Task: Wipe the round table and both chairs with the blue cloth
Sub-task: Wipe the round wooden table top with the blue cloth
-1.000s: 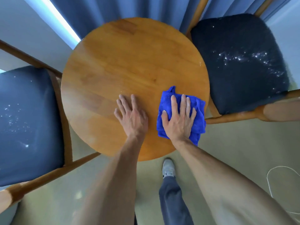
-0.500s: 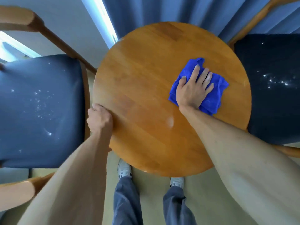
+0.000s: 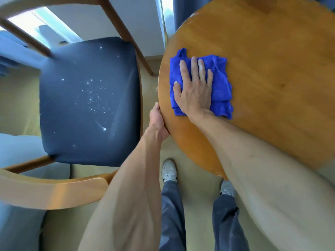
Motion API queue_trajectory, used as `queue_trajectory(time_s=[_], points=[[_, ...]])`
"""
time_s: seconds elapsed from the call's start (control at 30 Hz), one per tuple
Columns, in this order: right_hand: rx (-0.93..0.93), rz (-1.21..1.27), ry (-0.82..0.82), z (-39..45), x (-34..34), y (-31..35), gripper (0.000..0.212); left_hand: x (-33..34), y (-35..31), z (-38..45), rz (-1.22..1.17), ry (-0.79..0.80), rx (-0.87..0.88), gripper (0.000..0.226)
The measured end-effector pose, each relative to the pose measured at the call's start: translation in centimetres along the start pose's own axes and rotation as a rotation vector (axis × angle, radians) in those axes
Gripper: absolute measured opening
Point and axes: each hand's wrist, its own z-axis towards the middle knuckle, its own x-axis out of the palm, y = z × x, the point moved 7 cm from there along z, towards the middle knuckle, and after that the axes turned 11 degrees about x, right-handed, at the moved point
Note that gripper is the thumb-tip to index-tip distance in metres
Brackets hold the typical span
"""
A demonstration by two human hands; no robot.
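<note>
The round wooden table (image 3: 272, 73) fills the right side of the view. A folded blue cloth (image 3: 220, 84) lies near its left edge, and my right hand (image 3: 194, 87) presses flat on it with straight fingers. My left hand (image 3: 157, 120) grips the table's left rim, its fingers curled under the edge and hidden. To the left stands a chair with a dark blue seat (image 3: 88, 102) speckled with white crumbs and a light wooden frame (image 3: 54, 191). The second chair is out of view.
Blue curtains (image 3: 179, 11) hang behind the table at the top. My two legs and white shoes (image 3: 169, 172) stand on the beige floor between the chair and the table. A narrow floor gap separates the chair seat from the table rim.
My right hand has slid the cloth from the table's middle right over to its left edge. My left hand went from flat on the tabletop to gripping the rim. The view swung left.
</note>
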Motion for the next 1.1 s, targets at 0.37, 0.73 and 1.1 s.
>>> queue_trajectory(time_s=[0.37, 0.73, 1.1], points=[[-0.011, -0.01, 0.03, -10.9, -0.8, -2.4, 0.061, -1.6, -2.0, -2.0, 0.968, -0.39, 0.518, 0.053], [-0.006, -0.024, -0.011, -19.3, -1.9, -10.2, 0.062, 4.7, -1.2, -5.4, 1.719, -0.281, 0.75, 0.054], [0.296, 0.035, -0.107, -18.1, -3.8, -19.7, 0.057, 13.7, 4.2, -6.0, 1.756, -0.226, 0.813, 0.059]])
